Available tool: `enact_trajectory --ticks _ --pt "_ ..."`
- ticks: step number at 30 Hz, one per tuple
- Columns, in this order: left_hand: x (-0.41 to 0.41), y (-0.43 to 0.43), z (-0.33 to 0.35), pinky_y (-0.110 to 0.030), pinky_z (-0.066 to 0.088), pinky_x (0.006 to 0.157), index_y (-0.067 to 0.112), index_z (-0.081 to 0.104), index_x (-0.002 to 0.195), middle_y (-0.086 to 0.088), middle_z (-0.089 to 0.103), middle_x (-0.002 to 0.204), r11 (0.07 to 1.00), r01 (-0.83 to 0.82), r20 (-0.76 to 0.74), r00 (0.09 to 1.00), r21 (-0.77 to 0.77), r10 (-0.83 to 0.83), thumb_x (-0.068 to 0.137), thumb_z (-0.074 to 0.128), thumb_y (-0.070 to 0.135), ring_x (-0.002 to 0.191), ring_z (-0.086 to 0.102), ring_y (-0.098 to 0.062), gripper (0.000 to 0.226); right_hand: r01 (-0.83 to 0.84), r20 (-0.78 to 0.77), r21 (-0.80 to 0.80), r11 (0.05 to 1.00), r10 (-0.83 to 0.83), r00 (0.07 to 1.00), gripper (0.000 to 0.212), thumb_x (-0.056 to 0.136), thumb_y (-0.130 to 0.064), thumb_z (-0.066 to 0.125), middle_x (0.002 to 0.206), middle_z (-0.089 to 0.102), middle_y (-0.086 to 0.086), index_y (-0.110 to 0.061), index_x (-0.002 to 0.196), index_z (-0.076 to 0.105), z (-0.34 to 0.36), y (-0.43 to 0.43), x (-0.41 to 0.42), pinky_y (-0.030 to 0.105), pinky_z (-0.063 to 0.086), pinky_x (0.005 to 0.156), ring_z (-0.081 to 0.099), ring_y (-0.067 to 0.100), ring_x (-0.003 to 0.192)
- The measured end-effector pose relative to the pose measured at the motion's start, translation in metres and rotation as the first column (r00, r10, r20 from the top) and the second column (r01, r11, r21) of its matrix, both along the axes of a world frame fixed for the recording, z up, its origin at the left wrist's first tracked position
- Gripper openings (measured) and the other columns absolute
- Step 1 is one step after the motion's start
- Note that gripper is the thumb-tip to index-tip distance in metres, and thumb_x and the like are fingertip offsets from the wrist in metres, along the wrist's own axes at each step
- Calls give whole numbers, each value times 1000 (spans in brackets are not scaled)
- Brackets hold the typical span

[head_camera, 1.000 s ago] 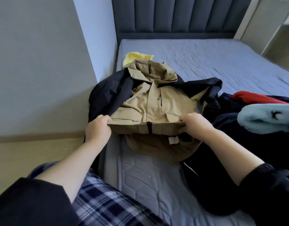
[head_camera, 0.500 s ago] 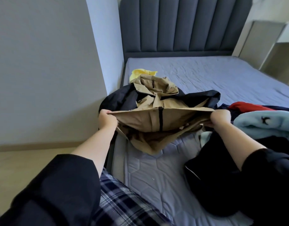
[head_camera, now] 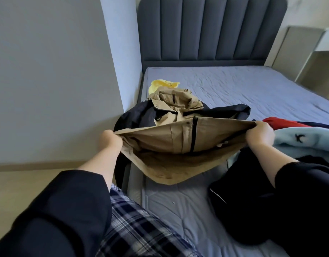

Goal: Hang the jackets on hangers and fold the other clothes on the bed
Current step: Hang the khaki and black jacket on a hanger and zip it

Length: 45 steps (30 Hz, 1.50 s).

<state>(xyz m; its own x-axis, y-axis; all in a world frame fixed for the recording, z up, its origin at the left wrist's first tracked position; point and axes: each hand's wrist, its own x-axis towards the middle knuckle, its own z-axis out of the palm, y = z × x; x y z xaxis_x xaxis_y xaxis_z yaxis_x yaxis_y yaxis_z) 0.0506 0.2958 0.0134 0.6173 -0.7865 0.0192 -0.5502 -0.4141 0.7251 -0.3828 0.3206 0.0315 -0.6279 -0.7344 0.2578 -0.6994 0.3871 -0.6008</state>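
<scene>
- A person's left hand point(head_camera: 110, 140) and right hand point(head_camera: 260, 134) each grip one end of the hem of a tan jacket point(head_camera: 169, 140). The fingers are curled round the cloth, and the edge is stretched level above the bed point(head_camera: 252, 89).
- The tan jacket sits at the bed's left side. Its hood and collar are bunched on the mattress at the far end, and a lower layer sags from the raised hem towards the near edge of the mattress. A black zipper crosses the lifted panel.
- A dark navy jacket point(head_camera: 139, 115) lies under the far part of the tan jacket, reaching left to the bed's edge and right behind the raised hem.
- A yellow garment point(head_camera: 160, 85) shows just beyond the hood, touching it.
- On the right, a red garment point(head_camera: 282, 122) and a light blue garment point(head_camera: 308, 141) with a small black mark lie just beside the right hand.
- A black garment point(head_camera: 243, 210) is heaped on the near right of the mattress, below the right forearm.
- Dark sleeves cover both upper forearms, and plaid trousers point(head_camera: 137, 229) fill the near foreground.
- A padded dark-blue headboard point(head_camera: 206, 28) closes the far end of the bed. A grey wall point(head_camera: 48, 80) stands on the left and a pale cabinet point(head_camera: 308, 52) at the far right.
</scene>
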Motion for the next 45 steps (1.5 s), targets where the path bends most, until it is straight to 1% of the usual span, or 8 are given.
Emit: enact_trajectory --ticks 4,10,13,17,26,30,36,45 --pt "-11 10 -2 -26 50 42 10 67 105 -15 63 77 988 -77 -423 906 -134 13 86 35 -2 51 56 -27 40 -26 -96 -84 996 18 995 18 79 -5 48 90 67 21 -12 86 63 -7 11 -3 35 38 67 60 41 88" --pt "16 37 -27 -34 44 86 3 61 120 -17 60 123 939 31 186 977 342 -100 94 45 6 107 56 -32 32 -379 -453 53 924 360 815 6 69 -2 61 80 48 7 -4 74 66 -40 44 -25 33 35 57 52 35 79" --pt "-3 64 -32 -42 34 99 17 47 137 -8 41 141 682 3 546 598 731 -587 87 55 21 130 37 -29 51 -367 -562 581 727 684 465 26 72 -16 61 106 49 4 -14 97 68 -57 54 -27 33 40 75 47 27 98" --pt "-63 79 -54 -45 38 105 20 34 145 -9 39 144 357 419 226 331 835 -916 83 67 41 131 38 -31 73 -406 -442 778 479 877 188 29 76 -24 54 114 48 1 -22 106 57 -64 66 14 28 32 88 45 22 108" --pt "-140 98 -83 -33 40 98 14 25 149 -12 43 144 150 717 19 188 681 -982 82 72 33 127 46 -32 84 -345 -260 852 395 889 378 21 83 -15 53 104 64 5 -16 104 59 -57 65 84 34 49 77 61 28 99" --pt "-131 85 -81 -36 41 101 14 37 143 -11 45 141 217 745 58 233 631 -971 87 64 31 126 46 -30 65 7 338 906 -422 735 588 29 96 -28 53 101 64 15 -2 108 58 -61 64 77 31 47 70 67 18 90" --pt "-106 37 -77 -40 41 101 22 35 145 -4 41 143 377 733 115 383 567 -917 91 53 31 127 44 -28 58 -651 268 664 367 696 666 22 89 -17 50 89 67 0 -16 105 66 -77 5 104 22 49 63 62 12 74" --pt "-61 -82 -72 -40 40 101 22 41 140 2 32 146 717 614 177 706 330 -685 91 48 21 129 36 -23 50 -696 185 513 503 726 662 38 91 -24 52 133 43 5 -13 127 52 -90 -117 181 30 43 89 49 23 114"
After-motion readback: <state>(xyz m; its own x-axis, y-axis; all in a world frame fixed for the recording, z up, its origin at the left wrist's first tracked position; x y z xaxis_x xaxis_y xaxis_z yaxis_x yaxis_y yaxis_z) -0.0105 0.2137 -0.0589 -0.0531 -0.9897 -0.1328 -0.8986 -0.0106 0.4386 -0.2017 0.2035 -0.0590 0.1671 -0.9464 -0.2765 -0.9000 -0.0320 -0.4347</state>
